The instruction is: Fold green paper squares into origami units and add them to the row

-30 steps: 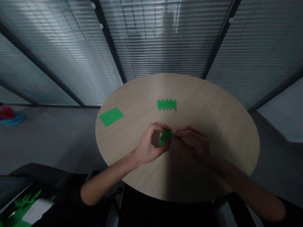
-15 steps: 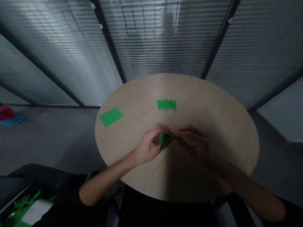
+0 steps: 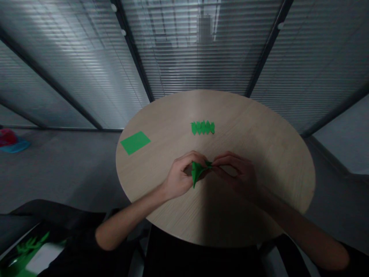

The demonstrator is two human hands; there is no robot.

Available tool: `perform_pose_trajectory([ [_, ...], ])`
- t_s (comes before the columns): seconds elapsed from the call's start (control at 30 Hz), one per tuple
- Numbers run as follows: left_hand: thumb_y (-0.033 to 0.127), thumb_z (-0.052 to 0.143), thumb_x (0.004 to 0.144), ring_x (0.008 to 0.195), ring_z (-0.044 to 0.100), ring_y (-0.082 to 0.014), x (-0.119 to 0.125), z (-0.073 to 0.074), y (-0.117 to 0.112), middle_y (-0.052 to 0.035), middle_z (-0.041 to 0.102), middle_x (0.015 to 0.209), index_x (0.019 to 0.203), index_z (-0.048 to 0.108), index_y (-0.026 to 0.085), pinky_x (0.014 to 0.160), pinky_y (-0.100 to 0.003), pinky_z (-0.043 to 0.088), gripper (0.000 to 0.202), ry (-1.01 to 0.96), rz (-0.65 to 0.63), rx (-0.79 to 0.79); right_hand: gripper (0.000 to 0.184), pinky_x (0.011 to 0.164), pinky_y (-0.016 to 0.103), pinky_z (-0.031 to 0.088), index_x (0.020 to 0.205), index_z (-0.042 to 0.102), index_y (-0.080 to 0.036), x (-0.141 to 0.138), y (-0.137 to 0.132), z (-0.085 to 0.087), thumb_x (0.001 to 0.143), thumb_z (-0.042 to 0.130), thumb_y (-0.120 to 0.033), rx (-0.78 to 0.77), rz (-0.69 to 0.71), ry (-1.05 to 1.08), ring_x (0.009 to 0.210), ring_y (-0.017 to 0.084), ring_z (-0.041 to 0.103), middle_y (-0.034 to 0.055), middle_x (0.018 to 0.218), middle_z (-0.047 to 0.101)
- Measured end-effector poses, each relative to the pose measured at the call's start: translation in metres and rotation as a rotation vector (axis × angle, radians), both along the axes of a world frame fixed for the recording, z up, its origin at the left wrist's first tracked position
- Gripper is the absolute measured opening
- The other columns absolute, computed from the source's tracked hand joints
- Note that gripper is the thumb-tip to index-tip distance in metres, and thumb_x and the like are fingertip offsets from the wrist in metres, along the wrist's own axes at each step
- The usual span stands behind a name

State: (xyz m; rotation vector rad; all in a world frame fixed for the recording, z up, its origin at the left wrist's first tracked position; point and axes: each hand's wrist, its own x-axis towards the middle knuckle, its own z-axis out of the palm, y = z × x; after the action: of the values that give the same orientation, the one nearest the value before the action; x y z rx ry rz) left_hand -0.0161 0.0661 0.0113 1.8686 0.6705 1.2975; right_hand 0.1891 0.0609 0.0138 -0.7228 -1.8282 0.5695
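Note:
Just above the near half of the round table, a folded piece of green paper (image 3: 196, 171) is held between my two hands. My left hand (image 3: 182, 174) is closed on its left part, thumb below and fingers curled over the top. The fingertips of my right hand (image 3: 238, 171) pinch the paper's narrow right end. Part of the paper is hidden behind my fingers. Beyond my hands, a row of several small folded green paper pieces (image 3: 203, 127) lies on the table. A flat green sheet of paper (image 3: 135, 142) rests near the left edge.
The round wooden table (image 3: 167, 111) stands before glass panels with blinds (image 3: 201, 65). At lower left, a box holds green things and a white card (image 3: 44, 257). Red and blue items (image 3: 13, 143) are on the floor at far left.
The folded paper has turned and shifted slightly left, its lower point now hanging a bit lower. My right fingers have drawn closer together around its right end.

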Motion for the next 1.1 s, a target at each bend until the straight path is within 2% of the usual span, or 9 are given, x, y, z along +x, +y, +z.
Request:
perform_pose_trajectory([
  [0.17, 0.019, 0.075, 0.085, 0.082, 0.069, -0.0162, 0.0018, -0.0008, -0.0009, -0.0058, 0.073, 0.091, 0.085, 0.065, 0.019, 0.072, -0.03, 0.057, 0.01, -0.019, 0.026, -0.05, 0.007, 0.066, 0.026, 0.056, 0.084, 0.071, -0.021, -0.001, 0.0016, 0.0003, 0.089, 0.07, -0.016, -0.104, 0.018, 0.058, 0.075, 0.014, 0.068, 0.0018, 0.082, 0.07],
  [0.33, 0.019, 0.076, 0.083, 0.077, 0.068, -0.0146, 0.0052, 0.0023, -0.0016, -0.0049, 0.073, 0.088, 0.081, 0.063, 0.018, 0.067, -0.027, 0.056, 0.014, -0.027, 0.062, -0.086, 0.005, 0.069, 0.025, 0.057, 0.085, 0.071, -0.021, -0.0017, 0.0013, -0.0021, 0.089, 0.07, -0.016, -0.146, 0.013, 0.065, 0.076, 0.013, 0.068, 0.0015, 0.084, 0.07],
  [0.5, 0.017, 0.074, 0.083, 0.068, 0.065, -0.0114, 0.0067, 0.0028, -0.0017, -0.0037, 0.072, 0.083, 0.079, 0.06, 0.018, 0.058, -0.023, 0.051, 0.014, -0.059, 0.083, -0.143, 0.001, 0.071, 0.024, 0.06, 0.087, 0.07, -0.02, -0.0017, 0.0004, -0.0025, 0.087, 0.071, -0.02, -0.285, 0.03, 0.115, 0.076, 0.014, 0.071, 0.0012, 0.083, 0.071],
  [0.77, 0.016, 0.073, 0.083, 0.073, 0.069, -0.014, 0.0053, 0.0027, -0.0016, -0.0049, 0.073, 0.087, 0.081, 0.058, 0.019, 0.06, -0.024, 0.054, 0.015, -0.081, 0.047, -0.208, 0.01, 0.068, 0.025, 0.06, 0.085, 0.071, -0.02, -0.0003, 0.0002, -0.0033, 0.087, 0.074, -0.03, -0.468, 0.037, 0.17, 0.072, 0.015, 0.074, 0.0025, 0.078, 0.075],
  [0.9, 0.02, 0.07, 0.087, 0.072, 0.07, -0.0146, 0.004, 0.0051, -0.0013, -0.006, 0.074, 0.085, 0.082, 0.058, 0.018, 0.06, -0.024, 0.054, 0.013, -0.064, 0.059, -0.237, 0.01, 0.071, 0.026, 0.061, 0.089, 0.073, -0.02, 0.001, -0.0007, -0.0007, 0.085, 0.076, -0.029, -0.474, 0.041, 0.181, 0.075, 0.016, 0.075, 0.0033, 0.082, 0.077],
  [1.03, 0.02, 0.069, 0.087, 0.064, 0.064, -0.0123, 0.0028, 0.0059, -0.0007, -0.0036, 0.071, 0.077, 0.085, 0.062, 0.017, 0.055, -0.023, 0.05, 0.008, 0.001, 0.112, -0.237, 0.006, 0.072, 0.024, 0.06, 0.085, 0.072, -0.02, 0.0012, -0.002, 0.0022, 0.082, 0.076, -0.024, -0.419, 0.023, 0.145, 0.075, 0.015, 0.075, 0.0019, 0.081, 0.076],
  [1.1, 0.02, 0.069, 0.086, 0.066, 0.064, -0.0128, 0.0022, 0.0059, -0.0006, -0.0038, 0.071, 0.078, 0.087, 0.064, 0.017, 0.057, -0.024, 0.05, 0.006, 0.024, 0.106, -0.229, 0.004, 0.07, 0.023, 0.06, 0.083, 0.072, -0.021, 0.0008, -0.0025, 0.0021, 0.084, 0.074, -0.023, -0.394, 0.007, 0.127, 0.072, 0.014, 0.074, 0.0011, 0.078, 0.075],
])
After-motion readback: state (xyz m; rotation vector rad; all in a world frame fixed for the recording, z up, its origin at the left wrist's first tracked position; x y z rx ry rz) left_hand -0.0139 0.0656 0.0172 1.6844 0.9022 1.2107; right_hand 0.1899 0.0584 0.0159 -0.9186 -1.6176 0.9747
